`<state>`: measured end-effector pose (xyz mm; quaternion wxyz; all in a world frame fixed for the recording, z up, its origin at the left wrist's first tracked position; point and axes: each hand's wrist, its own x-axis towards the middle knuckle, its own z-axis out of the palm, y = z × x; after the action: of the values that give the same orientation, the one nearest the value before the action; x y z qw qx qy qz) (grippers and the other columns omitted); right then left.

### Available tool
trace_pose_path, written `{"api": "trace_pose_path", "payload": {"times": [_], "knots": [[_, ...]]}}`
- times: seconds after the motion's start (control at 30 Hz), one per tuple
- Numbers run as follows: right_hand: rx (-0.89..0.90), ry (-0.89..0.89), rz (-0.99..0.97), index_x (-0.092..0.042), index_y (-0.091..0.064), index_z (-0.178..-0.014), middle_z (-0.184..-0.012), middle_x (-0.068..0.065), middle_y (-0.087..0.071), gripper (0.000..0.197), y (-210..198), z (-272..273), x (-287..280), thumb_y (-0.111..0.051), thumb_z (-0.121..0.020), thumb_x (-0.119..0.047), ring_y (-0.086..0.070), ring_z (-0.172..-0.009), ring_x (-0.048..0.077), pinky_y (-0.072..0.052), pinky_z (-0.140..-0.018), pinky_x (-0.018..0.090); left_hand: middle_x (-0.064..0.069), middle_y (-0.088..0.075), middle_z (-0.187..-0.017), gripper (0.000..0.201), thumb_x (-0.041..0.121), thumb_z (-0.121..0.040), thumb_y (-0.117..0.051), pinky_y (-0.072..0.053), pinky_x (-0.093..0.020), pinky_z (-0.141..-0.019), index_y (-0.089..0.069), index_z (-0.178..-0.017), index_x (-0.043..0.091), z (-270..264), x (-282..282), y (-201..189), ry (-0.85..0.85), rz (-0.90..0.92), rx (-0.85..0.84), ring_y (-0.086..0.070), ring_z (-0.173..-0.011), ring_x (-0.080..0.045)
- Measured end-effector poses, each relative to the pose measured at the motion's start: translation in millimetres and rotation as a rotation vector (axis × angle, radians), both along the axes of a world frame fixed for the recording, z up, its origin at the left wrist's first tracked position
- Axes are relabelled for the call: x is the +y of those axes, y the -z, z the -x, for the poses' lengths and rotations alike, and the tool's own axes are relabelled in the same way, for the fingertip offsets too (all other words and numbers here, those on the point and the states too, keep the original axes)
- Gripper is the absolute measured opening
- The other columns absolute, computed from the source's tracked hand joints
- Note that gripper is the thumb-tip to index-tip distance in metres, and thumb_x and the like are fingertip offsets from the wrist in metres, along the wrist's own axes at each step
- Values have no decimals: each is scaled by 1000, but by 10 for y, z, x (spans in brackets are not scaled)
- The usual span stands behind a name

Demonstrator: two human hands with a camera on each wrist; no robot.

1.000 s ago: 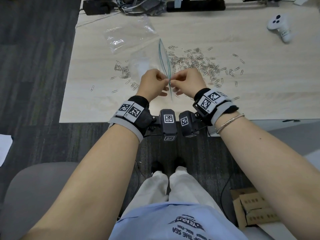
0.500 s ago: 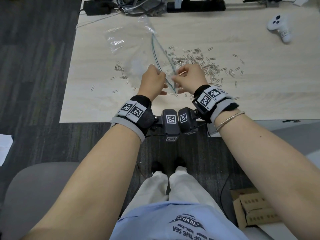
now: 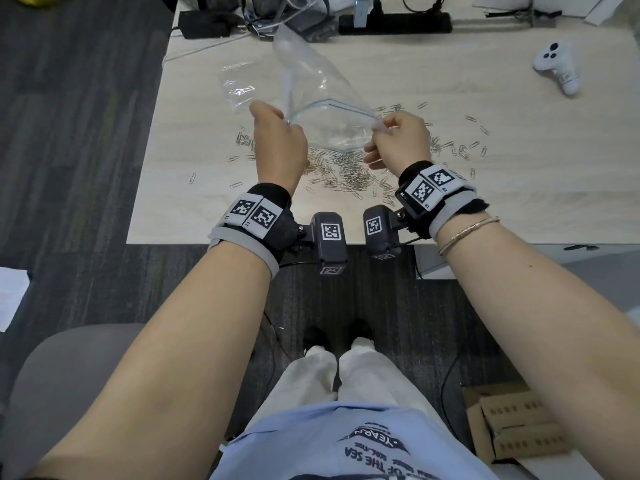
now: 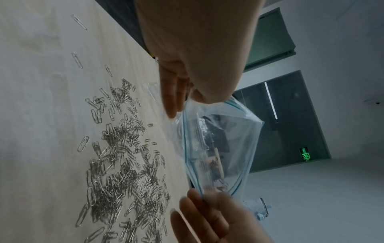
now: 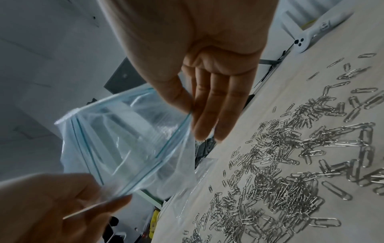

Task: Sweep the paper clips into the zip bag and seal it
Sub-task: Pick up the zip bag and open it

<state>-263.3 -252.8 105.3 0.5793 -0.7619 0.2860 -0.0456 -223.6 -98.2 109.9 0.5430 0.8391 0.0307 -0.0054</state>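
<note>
One clear zip bag (image 3: pixel 322 98) is held above the light wooden table (image 3: pixel 450 84) by two hands. The bag's blue-lined mouth is pulled open between them and faces the person. Its left end is pinched by the left hand (image 3: pixel 277 143), whose remaining fingers (image 4: pixel 172 98) are extended downward toward the tabletop. Its right end is pinched between the thumb and forefinger of the right hand (image 3: pixel 398 140), while the other fingers (image 5: pixel 216 105) are held straight beside the pinch. The body of the bag is lifted away from the fingertips toward the far side of the table. No clip can be made out inside it; only reflections are seen through the film.

The paper clips (image 3: pixel 343 171) are too many to be counted. One dense heap is spread on the table directly below the open mouth and between the two wrists. A smaller cluster (image 3: pixel 244 138) lies outside the left hand, and scattered single clips (image 3: pixel 464 148) lie outside the right hand. A few strays (image 3: pixel 192 177) are seen toward the left edge of the table.

A second sheet of clear plastic (image 3: pixel 239 90) lies flat beyond the left fingers. One white controller (image 3: pixel 557 65) rests well beyond the right hand, near the far right corner. One black power strip (image 3: pixel 394 22) and a tangle of cables (image 3: pixel 277 19) are set along the far edge. The near table edge lies just behind both wrists.
</note>
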Motion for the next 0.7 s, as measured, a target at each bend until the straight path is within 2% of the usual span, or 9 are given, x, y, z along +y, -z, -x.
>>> {"api": "trace_pose_path", "payload": {"times": [0.1, 0.17, 0.23, 0.33, 0.37, 0.43, 0.53, 0.63, 0.7], "knots": [[-26, -75, -25, -5, -64, -93, -73, 10, -62, 11, -16, 0, 27, -53, -90, -6, -59, -47, 15, -55, -49, 29, -10, -49, -95, 22, 0, -79, -35, -53, -55, -67, -28, -90, 18, -6, 82, -71, 7, -32, -110, -56, -84, -33], [-60, -128, -4, -8, -66, -91, -79, 5, -63, 9, -26, 3, 73, -58, -90, -12, -64, -58, 17, -57, -54, 32, -8, -50, -100, 25, -3, -79, -34, -54, -50, -70, -29, -88, 20, 8, 103, -113, -15, -26, -176, -58, -89, -33], [-97, -166, -13, -12, -65, -91, -78, 3, -63, 7, -59, 1, 126, -58, -89, -13, -66, -64, 18, -58, -59, 35, 1, -50, -93, 32, -8, -77, -35, -50, -42, -71, -32, -79, 24, 13, 128, -153, -35, -91, -232, -59, -90, -28], [-123, -181, -1, -17, -54, -94, -82, 5, -62, 14, -119, -2, 189, -60, -85, -6, -66, -71, 17, -58, -60, 34, 7, -51, -74, 42, -11, -68, -34, -39, -33, -60, -37, -61, 30, 31, 226, -207, -46, -231, -235, -57, -77, -22], [-125, -175, -8, -20, -48, -91, -89, 8, -63, 22, -134, 6, 205, -60, -83, -4, -67, -77, 20, -58, -61, 35, 5, -55, -77, 41, -10, -68, -34, -36, -30, -59, -45, -61, 29, 51, 258, -231, -48, -264, -222, -57, -77, -21], [-139, -195, -19, -22, -38, -89, -108, 15, -59, 33, -155, 38, 256, -58, -81, 3, -67, -89, 24, -59, -60, 37, 2, -62, -94, 44, -9, -71, -34, -35, -26, -65, -63, -77, 25, 87, 300, -271, -40, -379, -205, -58, -91, -20], [-204, -262, 12, -26, -36, -92, -113, 14, -57, 38, -169, 95, 348, -48, -81, 9, -67, -82, 25, -57, -51, 33, -2, -59, -119, 46, -5, -80, -34, -36, -27, -74, -68, -100, 19, 91, 350, -285, -20, -523, -135, -54, -109, -21], [-257, -304, 46, -36, -46, -87, -111, 6, -60, 48, -182, 136, 417, -42, -81, 11, -65, -73, 30, -54, -45, 31, -9, -57, -118, 37, 2, -85, -35, -41, -29, -76, -68, -99, 12, 87, 422, -246, -42, -541, -91, -57, -103, -29], [-263, -355, 58, -32, -60, -88, -112, 0, -61, 52, -155, 142, 440, -39, -77, 14, -65, -67, 29, -52, -42, 28, -9, -60, -113, 37, 1, -81, -36, -43, -30, -75, -69, -91, 13, 114, 482, -201, -64, -511, -87, -58, -100, -29]]}}
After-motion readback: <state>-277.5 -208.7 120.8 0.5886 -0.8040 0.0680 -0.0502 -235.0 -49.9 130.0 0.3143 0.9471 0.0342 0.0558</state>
